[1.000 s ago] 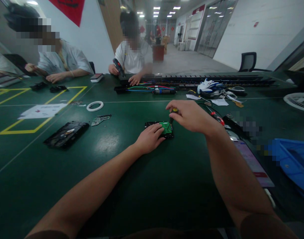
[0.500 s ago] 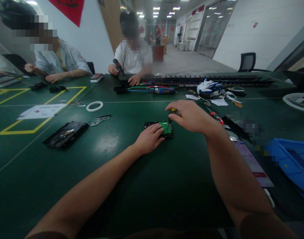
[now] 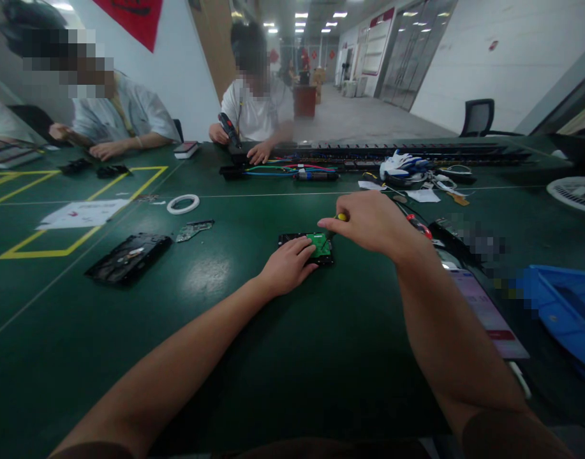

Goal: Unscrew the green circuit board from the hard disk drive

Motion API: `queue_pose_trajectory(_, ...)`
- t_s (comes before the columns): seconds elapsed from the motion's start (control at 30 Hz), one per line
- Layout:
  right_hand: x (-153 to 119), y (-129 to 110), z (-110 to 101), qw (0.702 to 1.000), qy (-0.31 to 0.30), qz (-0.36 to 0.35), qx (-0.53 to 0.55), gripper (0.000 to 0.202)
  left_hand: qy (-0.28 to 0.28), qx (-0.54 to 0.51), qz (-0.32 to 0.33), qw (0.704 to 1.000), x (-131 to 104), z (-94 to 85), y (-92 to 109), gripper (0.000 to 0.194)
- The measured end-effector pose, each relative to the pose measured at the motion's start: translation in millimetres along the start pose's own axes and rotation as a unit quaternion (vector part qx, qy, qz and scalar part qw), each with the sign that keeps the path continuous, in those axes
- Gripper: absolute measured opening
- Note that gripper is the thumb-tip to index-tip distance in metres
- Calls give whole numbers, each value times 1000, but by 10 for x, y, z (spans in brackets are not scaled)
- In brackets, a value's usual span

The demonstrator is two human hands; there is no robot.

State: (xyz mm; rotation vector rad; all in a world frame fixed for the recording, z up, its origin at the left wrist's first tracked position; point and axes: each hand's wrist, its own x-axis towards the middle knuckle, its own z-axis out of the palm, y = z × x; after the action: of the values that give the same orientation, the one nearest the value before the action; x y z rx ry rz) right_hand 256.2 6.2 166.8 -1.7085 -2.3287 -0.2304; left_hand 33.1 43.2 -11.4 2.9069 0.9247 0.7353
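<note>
A hard drive [image 3: 322, 246] with a green circuit board lies on the green table in front of me. My left hand [image 3: 290, 262] holds it down, fingers over its left part and thumb along the near edge. In my right hand [image 3: 367, 220], fingers curled, is a screwdriver [image 3: 341, 217] with a yellow handle end. It tilts, its dark lower part reaching down to the board's right side. Most of the handle is hidden by the fingers, and the contact at the tip is too small to make out.
Left lie an opened black drive casing [image 3: 128, 257], a loose circuit board [image 3: 195, 230] and a white tape ring [image 3: 183, 204]. A phone-like screen [image 3: 488, 312] and blue tray [image 3: 564, 312] are right. Behind are gloves [image 3: 403, 169], cables and a co-worker [image 3: 258, 115] with a power driver.
My right hand has shifted slightly right and its fingers have turned round the screwdriver, which now leans more to the right. My left hand and the hard drive stay put.
</note>
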Motion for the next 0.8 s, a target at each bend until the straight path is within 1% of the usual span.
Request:
queue_pose_trajectory(0.13, -3, -37, 10, 1000, -11, 19, -10, 54, -1, 2, 5, 1000, 3, 4, -3, 44)
queue_pose_trajectory(0.23, -3, -52, 16, 1000, -13, 20, -14, 54, 0, 1, 5, 1000, 7, -1, 5, 44)
queue_pose_trajectory(0.3, -2, -48, 14, 1000, -16, 11, -4, 49, 0, -1, 3, 1000, 9, -2, 6, 43)
queue_pose_trajectory(0.37, -5, -35, 4, 1000, -21, -9, 20, 38, -1, -1, 3, 1000, 11, 2, 1, 44)
queue_pose_trajectory(0.47, -20, -14, -20, 995, -31, -66, 69, 18, -1, 1, 8, 1000, 12, 8, -10, 45)
queue_pose_trajectory(0.53, -37, -11, -30, 989, -38, -107, 90, 12, 2, 1, 8, 1000, 12, 6, -10, 44)
queue_pose_trajectory(0.63, -54, -26, -22, 987, -62, -127, 81, 16, 5, 0, 3, 1000, 11, -4, 5, 43)
queue_pose_trajectory(0.73, -40, -45, 21, 985, -118, -116, 53, 21, 12, 0, 1, 1000, 9, -13, 20, 41)
queue_pose_trajectory(0.8, -6, -50, 62, 986, -123, -105, 39, 24, 13, 4, 4, 1000, 9, -15, 20, 42)
